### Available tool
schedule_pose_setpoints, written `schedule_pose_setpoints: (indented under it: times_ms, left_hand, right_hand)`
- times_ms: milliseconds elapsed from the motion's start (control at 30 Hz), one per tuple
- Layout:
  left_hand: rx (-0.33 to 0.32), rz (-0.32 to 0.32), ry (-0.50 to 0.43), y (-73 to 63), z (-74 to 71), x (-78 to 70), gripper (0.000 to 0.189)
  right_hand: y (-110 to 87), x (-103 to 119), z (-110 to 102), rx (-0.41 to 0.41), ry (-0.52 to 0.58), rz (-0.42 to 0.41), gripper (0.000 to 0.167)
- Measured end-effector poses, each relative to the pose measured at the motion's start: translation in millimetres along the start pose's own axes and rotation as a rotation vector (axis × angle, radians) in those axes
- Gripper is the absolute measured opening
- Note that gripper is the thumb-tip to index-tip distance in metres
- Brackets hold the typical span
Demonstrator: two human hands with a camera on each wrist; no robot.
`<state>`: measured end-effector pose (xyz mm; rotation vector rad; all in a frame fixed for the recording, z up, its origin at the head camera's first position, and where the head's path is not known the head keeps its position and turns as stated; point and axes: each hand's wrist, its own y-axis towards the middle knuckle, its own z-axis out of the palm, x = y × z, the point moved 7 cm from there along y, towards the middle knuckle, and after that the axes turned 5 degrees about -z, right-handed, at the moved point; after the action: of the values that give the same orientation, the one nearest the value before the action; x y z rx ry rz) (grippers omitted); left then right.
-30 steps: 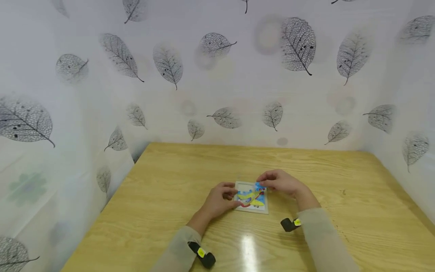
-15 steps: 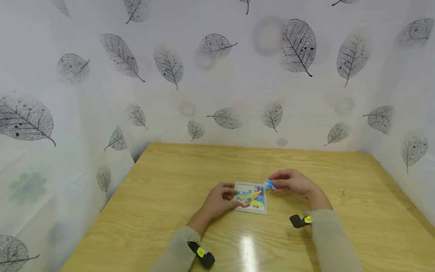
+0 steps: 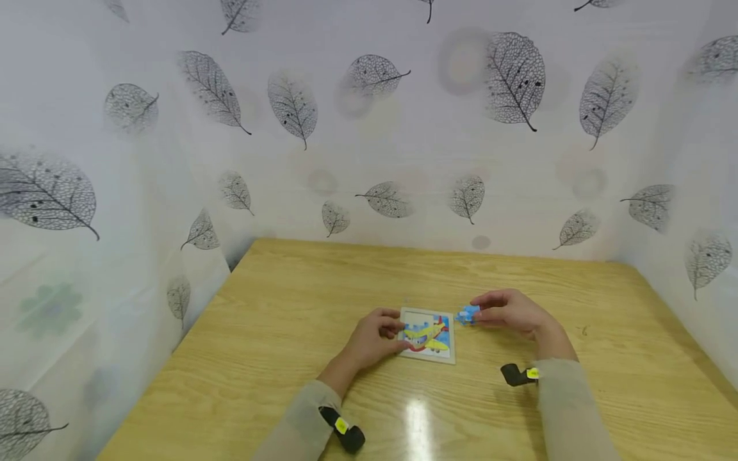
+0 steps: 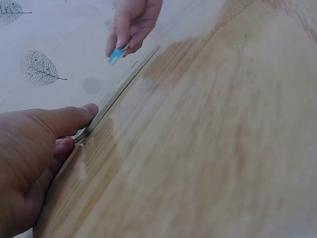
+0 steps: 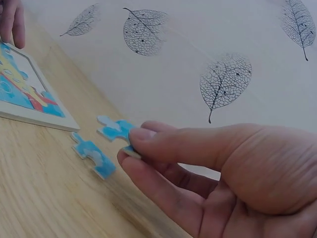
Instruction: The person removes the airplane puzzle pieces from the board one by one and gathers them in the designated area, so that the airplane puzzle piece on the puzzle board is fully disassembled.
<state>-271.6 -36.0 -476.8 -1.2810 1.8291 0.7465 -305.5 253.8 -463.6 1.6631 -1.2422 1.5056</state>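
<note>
In the head view my left hand point(image 3: 371, 339) grips the left side of a small pale puzzle frame point(image 3: 452, 346), which lies on the table. Its thumb is on top of the rim in the left wrist view, a finger at the edge below. Joined pieces inside form a yellow airplane point(image 3: 428, 337) with red parts on blue; a bare patch shows at the upper left. Right of the frame, my right hand point(image 3: 513, 312) pinches a blue jigsaw piece point(image 5: 116, 130) between thumb and fingertips. Another blue jigsaw piece point(image 5: 93, 154) shows just below it, against the tabletop.
The wooden table point(image 3: 323, 282) runs back to a leaf-printed curtain point(image 3: 403, 141), which also hangs at both sides. A black wrist camera point(image 3: 344, 432) sits on the left sleeve, and another black camera point(image 3: 517, 375) on the right.
My right hand has moved right, from over the frame's upper right corner to beside it, with blue jigsaw showing at its fingertips. The left hand and the frame have stayed in place.
</note>
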Motion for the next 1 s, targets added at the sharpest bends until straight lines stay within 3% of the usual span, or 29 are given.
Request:
schedule_pose_setpoints:
  times_ms: [500,833,1000]
  left_hand:
    - [0.007,0.008,0.006,0.8,1.3,-0.5,0.038]
    - [0.008,0.006,0.008,1.0,1.3,-2.2,0.037]
    - [0.001,0.000,0.014,2.1,1.8,0.2,0.036]
  right_hand:
    - [-9.1,-13.9,-25.7,-0.139,-0.089,0.018,0.044]
    - [-9.5,-4.3,-25.4,-0.179,-0.368,0.013,0.033]
    - [-11.5,-6.3,-26.1,-0.185,-0.377,0.037,0.032]
